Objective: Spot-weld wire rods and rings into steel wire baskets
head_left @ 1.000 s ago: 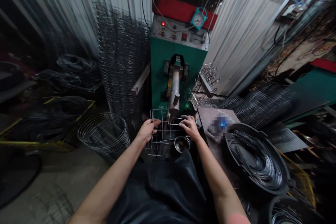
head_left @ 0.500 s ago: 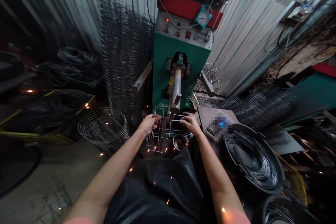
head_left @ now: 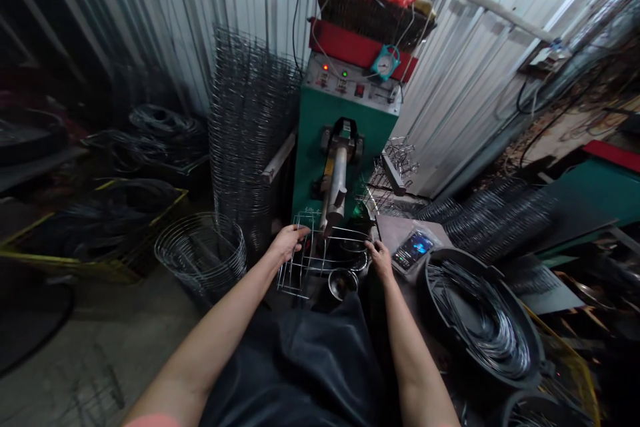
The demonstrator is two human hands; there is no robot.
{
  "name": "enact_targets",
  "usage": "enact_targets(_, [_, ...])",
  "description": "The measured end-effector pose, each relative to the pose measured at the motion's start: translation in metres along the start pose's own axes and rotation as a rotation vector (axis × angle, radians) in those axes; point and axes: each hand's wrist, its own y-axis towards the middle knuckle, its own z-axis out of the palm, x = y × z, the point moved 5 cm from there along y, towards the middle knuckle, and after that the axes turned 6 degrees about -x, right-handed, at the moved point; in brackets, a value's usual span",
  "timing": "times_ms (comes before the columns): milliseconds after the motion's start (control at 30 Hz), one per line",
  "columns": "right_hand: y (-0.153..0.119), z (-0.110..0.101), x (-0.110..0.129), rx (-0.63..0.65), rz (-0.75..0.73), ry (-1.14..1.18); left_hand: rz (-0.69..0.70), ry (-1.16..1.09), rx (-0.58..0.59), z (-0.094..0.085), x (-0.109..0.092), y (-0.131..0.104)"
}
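A small wire frame (head_left: 296, 273) of thin metal rods sits under the electrode arm (head_left: 336, 190) of a green machine (head_left: 345, 107). My left hand (head_left: 290, 243) is closed on the upper left part of this frame. On the right, my right hand (head_left: 380, 257) pinches the end of a thin wire (head_left: 347, 236) that runs leftward under the electrode tip to the frame. Whether the wire is joined to the frame cannot be made out. Just below the frame's right side is a small metal bowl (head_left: 343, 284).
A round wire basket (head_left: 200, 247) and a tall stack of wire grids (head_left: 240, 140) stand at left. To the right are a phone (head_left: 413, 248) on a board and a black tub (head_left: 430, 307) holding cut wires.
My right hand has moved outward to the right along the wire, away from the electrode. The flying sparks are gone, and a green light now shows on the panel. The view has tilted upward.
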Motion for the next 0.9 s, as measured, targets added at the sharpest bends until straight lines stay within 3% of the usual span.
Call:
enact_targets(233, [-0.009, 0.012, -0.016, 0.051, 0.172, 0.167, -0.032, 0.049, 0.032, -0.003, -0.001, -0.003])
enact_targets(400, [-0.006, 0.004, -0.010, -0.060, 0.012, 0.093, -0.061, 0.099, 0.097, -0.001, -0.008, -0.005])
enact_targets(500, [-0.010, -0.006, 0.007, -0.128, -0.151, -0.053, -0.077, 0.108, 0.132, -0.005, -0.009, -0.010])
enact_targets(600, [-0.027, -0.015, 0.029, -0.136, -0.269, -0.199, -0.086, 0.114, 0.136, -0.019, -0.006, -0.025])
enact_targets(733, [-0.060, -0.030, 0.067, -0.098, -0.442, -0.293, -0.098, 0.130, 0.128, -0.050, -0.001, -0.062])
enact_targets(900, [-0.088, -0.040, 0.108, 0.035, -0.601, -0.219, -0.086, 0.100, -0.015, -0.084, -0.008, -0.111])
